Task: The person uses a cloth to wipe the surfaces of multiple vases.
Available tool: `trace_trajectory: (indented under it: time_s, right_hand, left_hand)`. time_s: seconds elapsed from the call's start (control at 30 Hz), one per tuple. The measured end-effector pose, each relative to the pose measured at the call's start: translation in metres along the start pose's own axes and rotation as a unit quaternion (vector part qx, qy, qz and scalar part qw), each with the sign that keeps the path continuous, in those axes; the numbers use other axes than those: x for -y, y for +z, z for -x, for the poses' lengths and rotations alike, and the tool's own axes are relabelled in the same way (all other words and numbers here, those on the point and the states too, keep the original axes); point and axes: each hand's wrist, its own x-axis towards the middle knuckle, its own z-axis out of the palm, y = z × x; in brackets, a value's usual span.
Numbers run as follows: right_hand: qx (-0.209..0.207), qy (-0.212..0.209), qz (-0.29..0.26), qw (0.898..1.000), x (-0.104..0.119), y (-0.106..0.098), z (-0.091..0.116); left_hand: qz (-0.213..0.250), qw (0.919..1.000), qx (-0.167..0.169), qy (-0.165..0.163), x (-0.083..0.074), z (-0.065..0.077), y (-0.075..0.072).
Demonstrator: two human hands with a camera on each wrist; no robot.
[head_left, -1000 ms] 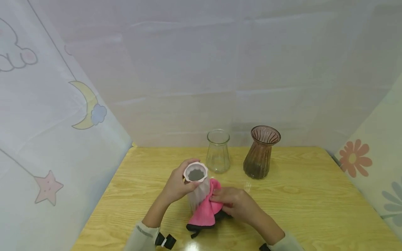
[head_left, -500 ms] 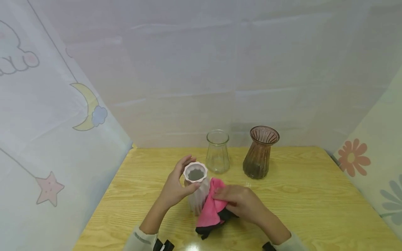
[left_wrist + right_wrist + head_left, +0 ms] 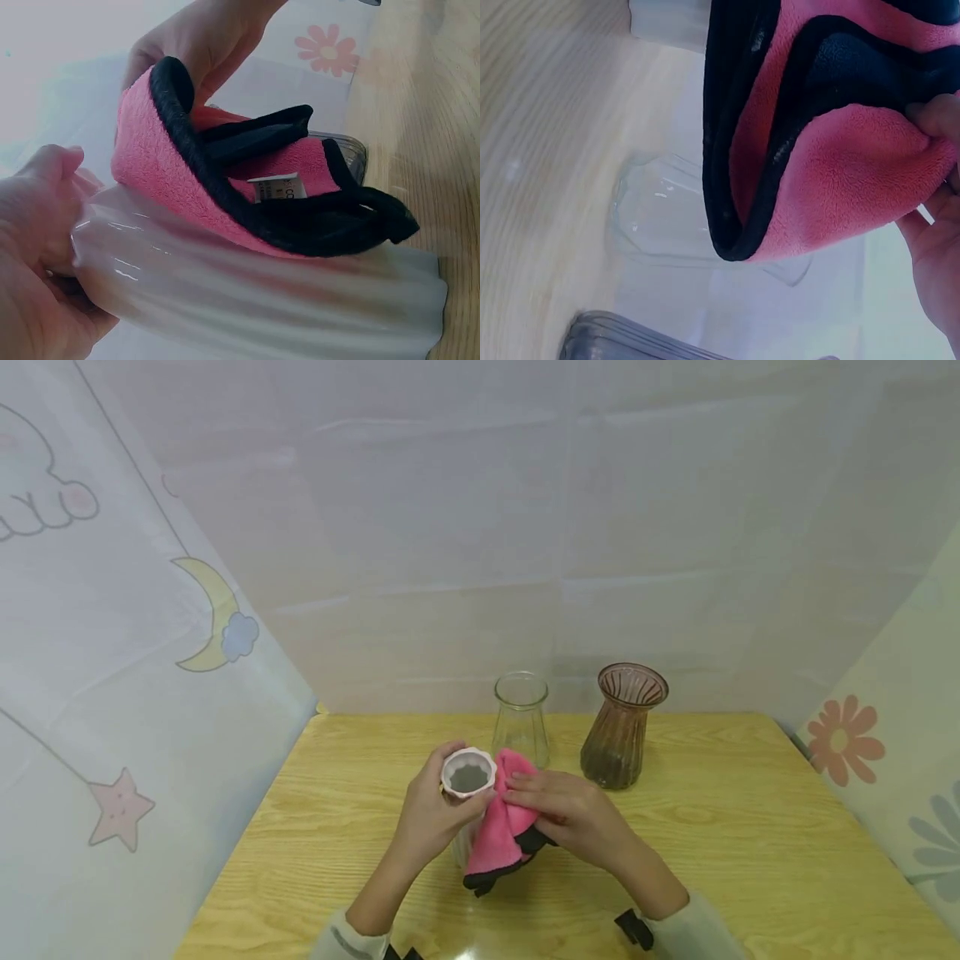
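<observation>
A whitish, ribbed vase (image 3: 247,300) with a scalloped rim stands upright near the middle of the table in the head view. My left hand (image 3: 429,812) grips it around the neck, thumb at the front just below the rim. My right hand (image 3: 573,817) pinches a bunched pink cloth (image 3: 497,839) with black edging and presses it to the vase's right side, close to the rim. Folds of the cloth hang down and cover much of the vase's body in the head view. A small white label (image 3: 277,187) shows inside the folds in the left wrist view.
Behind the cloth stands a clear glass vase (image 3: 521,727), its lower part overlapped by the cloth. A brownish-purple ribbed glass vase (image 3: 618,735) stands to its right. The wooden table (image 3: 750,843) meets a pale backdrop (image 3: 450,527) at the rear and sides.
My right hand and the cloth first slid down and slightly right, then rose along the vase toward its rim. My left fingers spread for a moment and now wrap the neck again.
</observation>
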Motion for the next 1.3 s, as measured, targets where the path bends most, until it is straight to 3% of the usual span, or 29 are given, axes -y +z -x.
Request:
trace_trajectory:
  time_s: [0.2, 0.4, 0.73, 1.03, 1.13, 1.3]
  right_hand:
    - [-0.004, 0.003, -0.004, 1.0, -0.004, 0.011, 0.001]
    - [-0.003, 0.033, -0.026, 0.999, -0.001, 0.019, 0.011]
    - [0.029, 0.054, -0.061, 0.996, 0.002, 0.032, 0.033]
    - [0.119, 0.08, -0.01, 0.99, 0.005, 0.035, 0.041]
    - [0.116, 0.08, -0.006, 0.99, 0.006, 0.03, 0.039]
    - [0.056, 0.051, -0.007, 0.997, 0.008, 0.013, 0.029]
  left_hand:
    - [-0.04, 0.9991, -0.01, 0.014, -0.001, -0.001, -0.001]
    - [-0.038, 0.9988, 0.013, 0.029, 0.002, -0.005, -0.005]
    - [-0.022, 0.9906, 0.113, 0.074, 0.014, -0.02, -0.02]
    - [0.032, 0.9767, 0.185, 0.104, 0.024, -0.03, -0.028]
    - [0.025, 0.9777, 0.173, 0.117, 0.025, -0.028, -0.028]
    - [-0.016, 0.9907, 0.086, 0.103, 0.017, -0.015, -0.023]
